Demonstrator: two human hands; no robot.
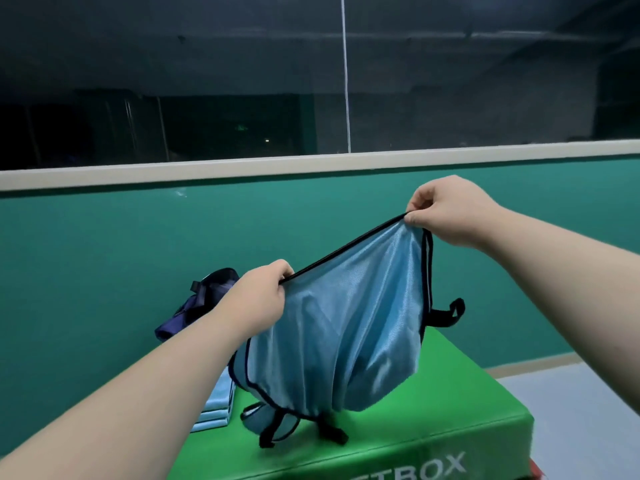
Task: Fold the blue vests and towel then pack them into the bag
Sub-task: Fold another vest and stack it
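Observation:
A light blue vest (339, 334) with black trim hangs in the air above a green padded box (460, 403). My left hand (258, 299) pinches its black edge low on the left. My right hand (450, 209) pinches the same edge higher on the right, so the edge runs taut and slanted. The vest's lower end and black straps touch the box top. A folded light blue stack (216, 407) lies on the box under my left forearm. A dark navy bag (201, 303) stands behind my left hand, partly hidden.
A green wall with a cream ledge (311, 164) runs behind the box, with dark windows above. Pale floor (581, 410) shows to the right of the box. The box's front edge bears white lettering.

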